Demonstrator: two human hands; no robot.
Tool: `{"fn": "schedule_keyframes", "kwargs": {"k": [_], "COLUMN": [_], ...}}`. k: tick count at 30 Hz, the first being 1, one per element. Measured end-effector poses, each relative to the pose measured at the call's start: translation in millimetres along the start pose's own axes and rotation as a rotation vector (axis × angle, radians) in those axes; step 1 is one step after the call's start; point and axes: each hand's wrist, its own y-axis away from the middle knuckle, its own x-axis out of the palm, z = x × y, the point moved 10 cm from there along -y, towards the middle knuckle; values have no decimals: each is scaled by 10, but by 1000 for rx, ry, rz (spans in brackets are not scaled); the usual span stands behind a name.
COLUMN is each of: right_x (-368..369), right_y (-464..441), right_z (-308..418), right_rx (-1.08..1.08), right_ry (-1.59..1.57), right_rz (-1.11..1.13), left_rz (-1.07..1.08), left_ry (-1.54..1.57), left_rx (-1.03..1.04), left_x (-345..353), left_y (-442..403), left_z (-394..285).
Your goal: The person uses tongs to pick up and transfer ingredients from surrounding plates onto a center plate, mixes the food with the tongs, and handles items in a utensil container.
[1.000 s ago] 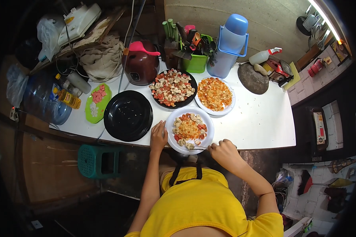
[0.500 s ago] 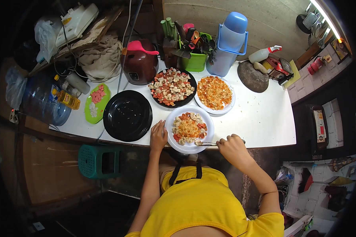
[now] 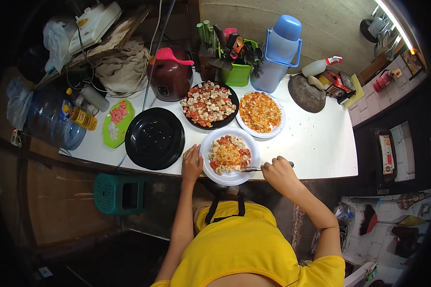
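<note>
My left hand (image 3: 191,161) grips the left rim of a white plate (image 3: 232,178) at the table's front edge. On this plate, a heap of orange-and-pale shredded food (image 3: 226,155) is ringed by pale chunks and reddish slices. My right hand (image 3: 278,171) is closed around the handle of a metal spoon (image 3: 254,169). The spoon's tip touches the pale chunks at the lower right of the plate. Behind stand a black plate of mixed pale and red pieces (image 3: 209,105) and another white plate of orange shredded food (image 3: 260,113).
Stacked black plates (image 3: 154,139) sit left of my left hand. Beyond them lie a green dish (image 3: 112,141) with pink and white bits and an oil bottle (image 3: 84,118). A rice cooker (image 3: 170,79), green utensil holder (image 3: 235,75) and blue jug (image 3: 273,60) line the back.
My right hand has shifted slightly up and left. The spoon's tip has moved from the lower rim up to the food's edge; a pale piece no longer shows on it.
</note>
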Motion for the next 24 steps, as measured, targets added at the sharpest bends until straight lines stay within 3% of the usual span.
{"fn": "schedule_keyframes", "kwargs": {"k": [24], "right_x": [-27], "right_y": [-230], "right_z": [18], "right_rx": [-111], "right_ry": [-81], "right_rz": [9], "left_rz": [-2], "left_ry": [2], "left_rx": [-4], "left_x": [-9], "left_y": [-2], "left_z": [-8]}}
